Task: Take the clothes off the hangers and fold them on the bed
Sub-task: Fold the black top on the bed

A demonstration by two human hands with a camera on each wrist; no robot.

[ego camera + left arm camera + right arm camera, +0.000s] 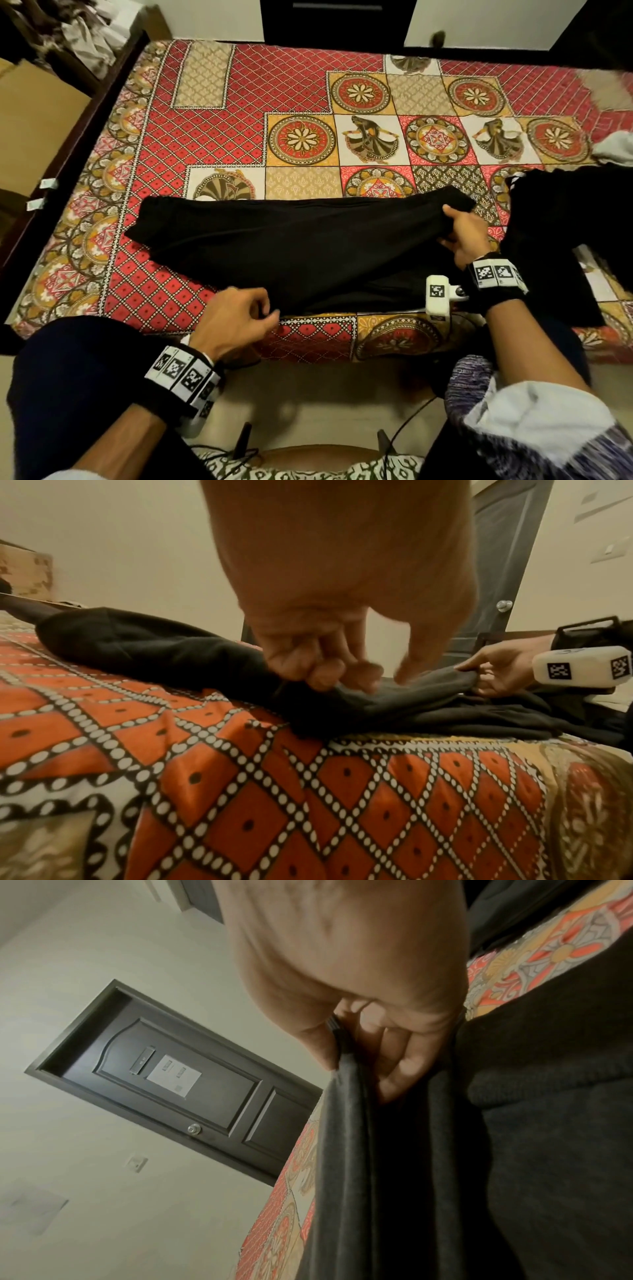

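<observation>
The long black knit garment [291, 246] lies left-right on the patterned red bedcover [205, 144]. My right hand [464, 236] pinches its right end, and my left hand [236, 315] w/ curled fingers pinches the near edge. I think the right end goes over to the left.

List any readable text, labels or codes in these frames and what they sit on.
No words or numbers can be read.
Wristbands: square black-and-white marker codes, no letters.
White camera block by the right hand: the same kind of marker code; small print below it is too blurred to read.
White paper on the door: printed blocks, too small to read.
Small white tags left of the bed: too small to read.
</observation>
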